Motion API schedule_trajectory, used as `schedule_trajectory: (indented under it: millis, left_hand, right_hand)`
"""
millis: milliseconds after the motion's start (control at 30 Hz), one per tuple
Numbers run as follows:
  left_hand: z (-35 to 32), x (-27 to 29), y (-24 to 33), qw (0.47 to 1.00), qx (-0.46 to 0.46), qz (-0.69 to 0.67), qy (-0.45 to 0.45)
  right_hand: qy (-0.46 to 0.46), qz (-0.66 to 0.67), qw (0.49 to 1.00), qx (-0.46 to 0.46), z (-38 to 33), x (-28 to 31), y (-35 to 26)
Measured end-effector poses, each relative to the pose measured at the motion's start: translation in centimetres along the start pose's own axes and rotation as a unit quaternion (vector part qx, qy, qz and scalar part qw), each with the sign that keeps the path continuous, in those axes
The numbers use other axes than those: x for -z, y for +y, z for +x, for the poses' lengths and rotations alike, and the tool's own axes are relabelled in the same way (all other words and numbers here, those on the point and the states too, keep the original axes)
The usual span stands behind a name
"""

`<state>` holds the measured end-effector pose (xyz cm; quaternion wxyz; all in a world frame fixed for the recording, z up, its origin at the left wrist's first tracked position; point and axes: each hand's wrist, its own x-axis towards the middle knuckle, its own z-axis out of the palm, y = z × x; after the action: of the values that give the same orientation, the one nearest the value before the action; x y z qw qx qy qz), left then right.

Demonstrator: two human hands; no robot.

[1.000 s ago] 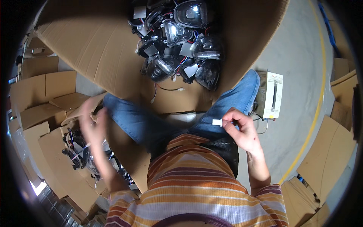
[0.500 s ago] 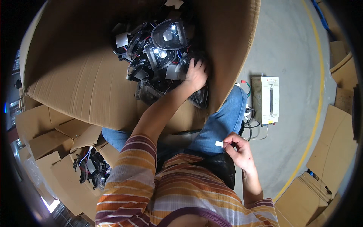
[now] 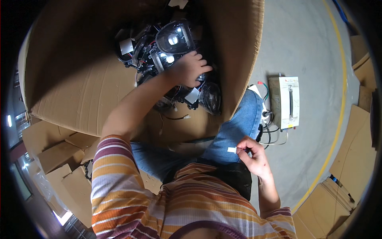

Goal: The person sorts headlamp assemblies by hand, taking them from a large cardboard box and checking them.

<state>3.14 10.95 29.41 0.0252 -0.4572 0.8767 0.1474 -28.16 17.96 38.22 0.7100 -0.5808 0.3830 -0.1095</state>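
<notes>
1. Overhead, a big open cardboard box (image 3: 79,87) fills the upper left, its flaps spread and its far wall rising at the right.
2. Inside it, toward the top centre, lies a tangled heap of black headlamp units (image 3: 159,59) with wires and small white tags; one large lamp (image 3: 175,38) on top has its clear lens turned up toward the camera.
3. On the grey floor right of the box stands a cream boxy device (image 3: 284,101) with a dark handle, its long axis running up and down the picture, cables trailing from its left side.
4. The left hand (image 3: 189,69) is stretched into the box, fingers curled down over the heap; whether it actually grips a lamp cannot be told.
5. The right hand (image 3: 254,155) rests near the blue-jeaned knee (image 3: 238,127), well apart from the box, thumb and forefinger pinched shut on a small white tag (image 3: 231,149).
6. That tag lies roughly level, its long axis left to right, its free end pointing left toward the leg.
</notes>
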Motion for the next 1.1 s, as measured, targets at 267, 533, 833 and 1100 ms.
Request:
schedule_trajectory:
  millis: [267, 533, 833, 1100]
  left_hand:
    - [-8.5, -0.5, -1.8, 0.914, 0.353, 0.099, -0.176]
    - [-3.2, -6.7, -3.8, 0.933, 0.327, 0.08, 0.125]
    - [-1.7, -5.3, -1.1, 0.939, 0.341, 0.044, 0.033]
    - [-10.3, 0.3, 7.2, 0.762, 0.34, -0.411, 0.367]
  right_hand:
    - [0.003, 0.007, 1.0, -0.02, 0.9, 0.5, 0.8]
    - [-0.014, -0.005, 1.0, -0.003, 1.9, -0.2, -0.7]
    - [0.043, -0.016, 0.999, -0.02, -0.2, -0.9, 0.5]
    - [-0.033, -0.042, 0.997, -0.054, -3.1, -0.7, -2.8]
